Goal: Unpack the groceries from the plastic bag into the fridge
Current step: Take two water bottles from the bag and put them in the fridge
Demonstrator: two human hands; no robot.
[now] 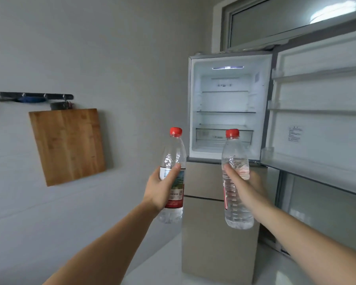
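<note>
Two clear water bottles are up in the air, both upright with red caps on. The left water bottle [172, 175] shows a red-and-white label with a green landscape print, wrapped around its middle. The right water bottle [235, 179] tilts slightly, its red-edged label turned mostly away. Behind them stands the fridge [226, 112], upper door [321, 120] swung wide open to the right, interior lit, glass shelves and a lower drawer bare, door racks bare too.
</note>
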